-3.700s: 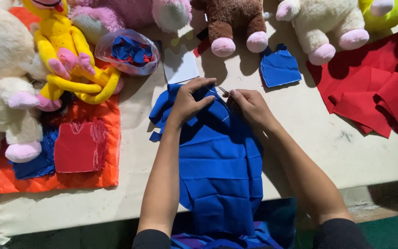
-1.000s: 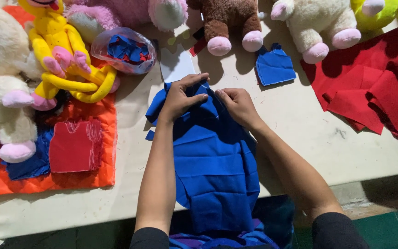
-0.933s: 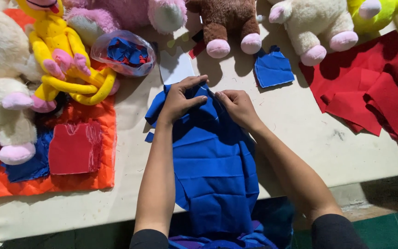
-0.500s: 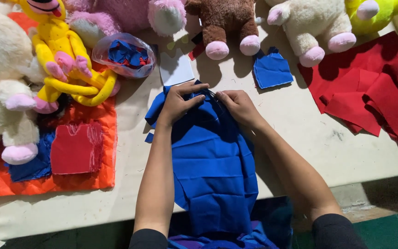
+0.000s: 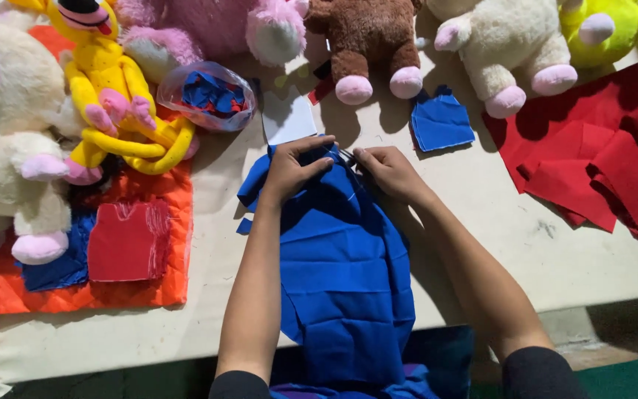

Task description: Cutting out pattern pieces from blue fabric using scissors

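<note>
Hidden and cut-off parts around the sewing spot

The thin tool between the hands (image 5: pixel 345 157) is too small to tell; the left hand (image 5: pixel 293 168) covers the top of the blue cloth (image 5: pixel 345 281), whose lower end drops past the table (image 5: pixel 496 244) edge at 6 o'clock. At 12 o'clock the frame cuts off the heads of the brown plush toy (image 5: pixel 369 41) and the cream plush toy (image 5: pixel 503 44); at 3 o'clock the red felt pieces (image 5: pixel 607 155) run out of view. The contents of the clear bag (image 5: pixel 208 94) are blurred scraps.
</note>
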